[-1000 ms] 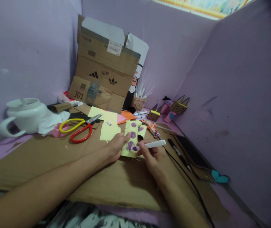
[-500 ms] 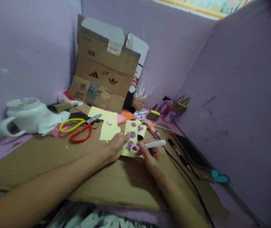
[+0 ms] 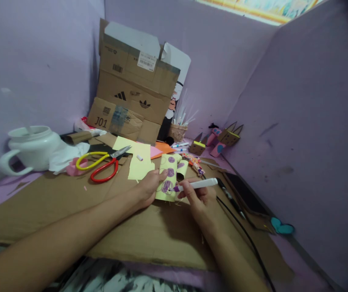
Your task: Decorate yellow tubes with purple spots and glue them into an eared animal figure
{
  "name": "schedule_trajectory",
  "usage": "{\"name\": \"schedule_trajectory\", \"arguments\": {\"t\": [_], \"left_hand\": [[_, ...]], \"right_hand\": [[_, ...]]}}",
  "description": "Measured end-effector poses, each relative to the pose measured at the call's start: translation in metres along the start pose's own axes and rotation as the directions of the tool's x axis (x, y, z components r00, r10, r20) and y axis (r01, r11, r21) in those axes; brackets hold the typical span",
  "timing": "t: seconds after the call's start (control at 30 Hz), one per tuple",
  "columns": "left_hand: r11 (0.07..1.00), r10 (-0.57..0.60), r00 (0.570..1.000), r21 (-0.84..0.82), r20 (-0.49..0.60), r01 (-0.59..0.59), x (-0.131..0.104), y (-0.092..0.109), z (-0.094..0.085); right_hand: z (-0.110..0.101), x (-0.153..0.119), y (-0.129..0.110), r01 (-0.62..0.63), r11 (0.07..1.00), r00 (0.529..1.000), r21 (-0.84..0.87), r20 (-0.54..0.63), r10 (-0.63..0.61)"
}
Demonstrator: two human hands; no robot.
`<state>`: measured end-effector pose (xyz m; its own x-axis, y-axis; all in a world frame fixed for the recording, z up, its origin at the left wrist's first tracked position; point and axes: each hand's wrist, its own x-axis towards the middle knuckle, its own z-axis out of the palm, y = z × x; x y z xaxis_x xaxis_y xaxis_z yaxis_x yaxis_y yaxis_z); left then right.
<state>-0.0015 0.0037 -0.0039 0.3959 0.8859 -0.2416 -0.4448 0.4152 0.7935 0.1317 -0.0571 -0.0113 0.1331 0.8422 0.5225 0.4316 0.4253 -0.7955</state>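
Clock positions are taken from the yellow tube. A white pot (image 3: pixel 32 150) stands at 9 to 10 o'clock, handle towards 8. Scissors (image 3: pixel 115 155), one loop yellow and one red, lie at 10 o'clock, blades spread slightly and pointing towards 2. An opened cardboard box (image 3: pixel 134 87) leans upright at 11 o'clock. Below it lies a cut yellow sheet (image 3: pixel 139 168) bearing a small white stub (image 3: pixel 140 157).

The left hand (image 3: pixel 151 187) grasps the tube (image 3: pixel 165 195) by its 9 o'clock edge, thumb over the face. The tube is held just above the cardboard sheet (image 3: pixel 149 239), near its middle; three purple spots run down the face. A cup of straws (image 3: pixel 178 132) stands at 12 to 1 o'clock.

The right hand (image 3: pixel 197 200) grips a white marker (image 3: pixel 199 184) between thumb and fingers, its purple tip towards 9 o'clock, at the lowest spot; whether it touches cannot be told. Two spotted cardboard heads (image 3: pixel 197 148) sit at 2 o'clock. A black pen (image 3: pixel 231 198) lies at 4 o'clock; a teal piece (image 3: pixel 282 227) lies farther out.
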Motion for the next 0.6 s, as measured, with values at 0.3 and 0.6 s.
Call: {"name": "schedule_trajectory", "arguments": {"t": [0.3, 0.6], "left_hand": [[1.0, -0.003, 1.0, 0.018, -0.027, 0.004, -0.0004, 0.0005, 0.0002], [0.999, 0.006, 1.0, 0.034, -0.003, -0.006, 0.0016, -0.0004, -0.002]], "right_hand": [[0.0037, -0.0017, -0.0047, -0.002, 1.0, 0.998, 0.015, 0.062, 0.001], [0.0033, 0.0028, -0.0017, 0.042, 0.999, 0.997, -0.01, -0.068, -0.043]]}}
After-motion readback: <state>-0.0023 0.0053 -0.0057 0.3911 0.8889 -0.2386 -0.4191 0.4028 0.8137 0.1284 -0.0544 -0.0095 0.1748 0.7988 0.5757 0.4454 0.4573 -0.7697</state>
